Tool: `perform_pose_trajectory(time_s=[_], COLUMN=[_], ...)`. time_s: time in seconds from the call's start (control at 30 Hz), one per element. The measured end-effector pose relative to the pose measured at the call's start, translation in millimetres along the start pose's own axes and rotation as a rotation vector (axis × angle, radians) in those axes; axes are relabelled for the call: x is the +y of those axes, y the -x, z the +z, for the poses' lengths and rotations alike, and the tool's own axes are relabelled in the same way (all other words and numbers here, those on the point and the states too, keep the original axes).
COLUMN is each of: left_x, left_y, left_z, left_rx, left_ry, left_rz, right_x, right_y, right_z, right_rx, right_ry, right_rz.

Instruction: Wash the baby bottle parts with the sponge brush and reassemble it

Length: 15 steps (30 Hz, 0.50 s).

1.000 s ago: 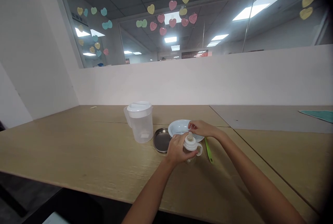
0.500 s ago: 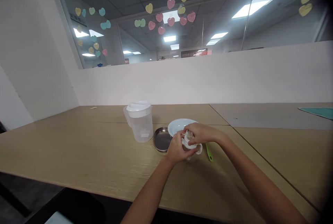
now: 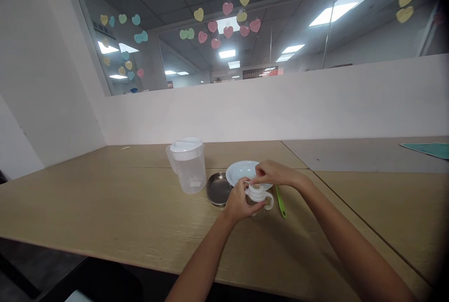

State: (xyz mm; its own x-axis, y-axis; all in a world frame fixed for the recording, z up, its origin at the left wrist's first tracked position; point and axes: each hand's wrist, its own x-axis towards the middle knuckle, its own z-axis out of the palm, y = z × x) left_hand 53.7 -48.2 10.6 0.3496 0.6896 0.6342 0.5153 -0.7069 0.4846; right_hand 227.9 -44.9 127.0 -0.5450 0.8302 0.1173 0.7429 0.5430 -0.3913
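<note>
My left hand (image 3: 240, 202) is wrapped round a small baby bottle (image 3: 257, 195) with a white collar and a white side handle, which stands upright on the table. Over its top, my right hand (image 3: 270, 172) has its fingers pinched at the clear teat, which they mostly cover. Just behind both hands lies a pale blue bowl (image 3: 242, 169), partly hidden by the right hand. A round metal dish (image 3: 218, 189) is left of the bottle, close to my left hand. To the right is a green handle (image 3: 281, 203), its far end hidden.
A clear plastic pitcher (image 3: 191, 171) with a white lid stands left of the metal dish. A teal cloth (image 3: 426, 149) lies at the far right of the table (image 3: 140, 213). Behind rises a white wall (image 3: 238, 112) below a window with heart-shaped notes.
My right hand has lifted slightly from around the bottle's collar to a pinch at its top, so more of the white collar shows. The left hand keeps its hold.
</note>
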Motion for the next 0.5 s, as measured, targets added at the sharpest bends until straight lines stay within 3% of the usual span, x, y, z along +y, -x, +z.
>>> perform_pose_trajectory(time_s=[0.27, 0.5], left_x=[0.0, 0.4], left_y=[-0.1, -0.5], left_z=[0.1, -0.2], left_rx=[-0.010, 0.004], left_ry=[0.016, -0.010], left_rz=[-0.019, 0.023], right_x=[-4.8, -4.2], right_y=[6.6, 9.3], right_z=[-8.7, -12.4], right_rx=[-0.025, -0.004], right_ry=[-0.038, -0.082], right_rz=[-0.204, -0.245])
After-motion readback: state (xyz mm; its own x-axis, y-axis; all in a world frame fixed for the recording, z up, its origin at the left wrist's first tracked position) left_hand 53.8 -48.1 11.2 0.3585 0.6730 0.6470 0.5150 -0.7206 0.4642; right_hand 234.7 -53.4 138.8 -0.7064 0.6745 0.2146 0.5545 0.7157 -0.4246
